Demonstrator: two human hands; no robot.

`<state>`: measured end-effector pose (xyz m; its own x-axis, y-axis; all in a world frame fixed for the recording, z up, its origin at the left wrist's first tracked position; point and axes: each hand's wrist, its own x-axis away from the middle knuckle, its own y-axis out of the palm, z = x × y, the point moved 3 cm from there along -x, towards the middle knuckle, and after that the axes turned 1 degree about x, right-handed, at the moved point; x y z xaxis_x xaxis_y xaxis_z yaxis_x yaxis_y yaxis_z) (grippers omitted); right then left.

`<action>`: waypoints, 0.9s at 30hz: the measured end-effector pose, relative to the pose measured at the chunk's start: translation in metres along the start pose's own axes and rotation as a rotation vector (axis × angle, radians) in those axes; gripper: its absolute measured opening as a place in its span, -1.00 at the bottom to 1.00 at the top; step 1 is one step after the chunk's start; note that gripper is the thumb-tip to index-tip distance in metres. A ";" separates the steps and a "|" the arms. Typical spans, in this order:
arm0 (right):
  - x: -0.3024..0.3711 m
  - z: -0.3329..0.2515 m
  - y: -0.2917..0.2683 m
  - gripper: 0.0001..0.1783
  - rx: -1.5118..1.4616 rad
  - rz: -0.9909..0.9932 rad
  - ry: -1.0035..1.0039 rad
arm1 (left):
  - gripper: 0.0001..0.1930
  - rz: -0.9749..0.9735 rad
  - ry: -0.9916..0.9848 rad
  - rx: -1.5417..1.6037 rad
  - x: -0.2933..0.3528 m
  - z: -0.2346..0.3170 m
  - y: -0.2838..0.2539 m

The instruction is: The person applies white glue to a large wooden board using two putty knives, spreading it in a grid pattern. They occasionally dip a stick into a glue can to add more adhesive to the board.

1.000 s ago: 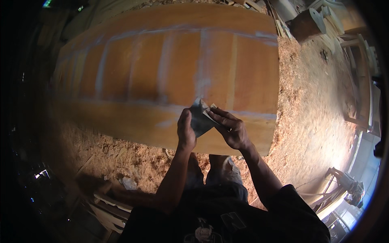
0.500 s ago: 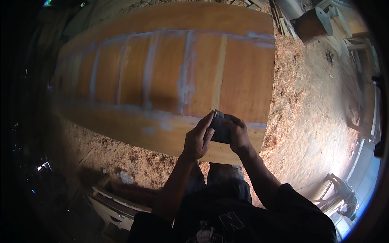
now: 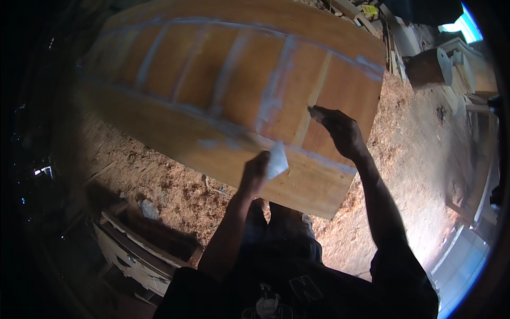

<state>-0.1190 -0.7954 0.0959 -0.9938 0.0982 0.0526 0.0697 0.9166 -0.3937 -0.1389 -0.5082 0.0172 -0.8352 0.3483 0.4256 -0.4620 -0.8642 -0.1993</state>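
Note:
My left hand (image 3: 255, 173) is closed around the edge of a thin, flat, four-sided sheet (image 3: 277, 161). Its face looks pale and catches the light; the material is unclear. Both are over the near edge strip of a large brown wooden panel (image 3: 319, 183). To the right and farther up, my right hand (image 3: 340, 130) hangs above the panel, fingers pinched together. A small dark piece (image 3: 313, 111) shows at its fingertips, too blurred to name. Pale bluish-white smears run along the panel's seams and cross strips.
Wood shavings (image 3: 164, 170) cover the ground around the panel. A wooden crate-like piece (image 3: 135, 255) lies at the lower left. A round log-like block (image 3: 430, 69) and wood offcuts (image 3: 462, 64) are heaped at the far right.
Both hands held the flat dark-looking piece together; now they are apart. My right hand has moved up and right, and the sheet in my left hand now shows pale. The view has turned.

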 end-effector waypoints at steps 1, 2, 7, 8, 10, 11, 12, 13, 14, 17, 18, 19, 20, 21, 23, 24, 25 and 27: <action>0.000 0.000 0.004 -0.66 0.270 -0.082 -0.191 | -0.49 0.035 -0.130 0.069 -0.003 -0.015 -0.012; 0.002 0.009 0.008 -0.59 0.438 -0.192 -0.191 | -0.51 0.109 -0.063 0.144 -0.006 -0.024 -0.022; 0.035 0.059 0.048 -0.53 0.911 -0.367 -0.410 | -0.48 0.280 0.122 0.131 -0.031 -0.065 -0.053; 0.045 0.062 0.054 -0.52 0.963 -0.298 -0.444 | -0.47 0.301 0.174 0.082 -0.030 -0.069 -0.056; 0.059 0.062 0.059 -0.54 0.885 -0.346 -0.398 | -0.45 0.335 0.094 0.131 -0.026 -0.078 -0.059; 0.061 0.060 0.058 -0.55 0.838 -0.368 -0.367 | -0.45 0.339 0.061 0.153 -0.023 -0.079 -0.059; 0.061 0.055 0.055 -0.55 0.900 -0.407 -0.377 | -0.46 0.349 0.059 0.167 -0.022 -0.078 -0.060; 0.058 0.051 0.053 -0.55 0.907 -0.469 -0.364 | -0.46 0.355 0.057 0.176 -0.022 -0.076 -0.060; 0.051 0.048 0.047 -0.54 0.939 -0.583 -0.325 | -0.47 0.362 0.063 0.164 -0.024 -0.073 -0.059; 0.021 0.047 0.034 -0.53 1.004 -0.593 -0.329 | -0.51 0.422 0.067 0.149 -0.031 -0.069 -0.053; 0.017 0.046 0.033 -0.53 0.991 -0.482 -0.396 | -0.53 0.418 0.067 0.207 -0.033 -0.070 -0.051; 0.013 0.051 0.034 -0.53 1.006 -0.587 -0.415 | -0.55 0.412 0.065 0.262 -0.033 -0.073 -0.048; 0.013 0.054 0.036 -0.54 0.997 -0.605 -0.478 | -0.56 0.399 0.004 0.303 -0.034 -0.076 -0.046; 0.011 0.058 0.039 -0.54 0.978 -0.671 -0.532 | -0.56 0.433 0.088 0.290 -0.035 -0.075 -0.045; 0.008 0.061 0.036 -0.50 0.908 -0.645 -0.580 | -0.56 0.497 0.142 0.261 -0.033 -0.077 -0.044; 0.002 0.065 0.033 -0.49 0.962 -0.723 -0.554 | -0.53 0.516 0.110 0.210 -0.032 -0.078 -0.045; 0.001 0.069 0.028 -0.47 1.034 -0.850 -0.485 | -0.54 0.511 0.082 0.198 -0.030 -0.079 -0.044; -0.020 0.065 0.017 -0.45 0.987 -0.746 -0.548 | -0.54 0.532 0.079 0.193 -0.033 -0.077 -0.046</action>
<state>-0.1037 -0.8076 0.0282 -0.6899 -0.6746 0.2627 -0.3575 0.0020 -0.9339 -0.1132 -0.4517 -0.0559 -0.9611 -0.1335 0.2418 0.0853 -0.9761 -0.1999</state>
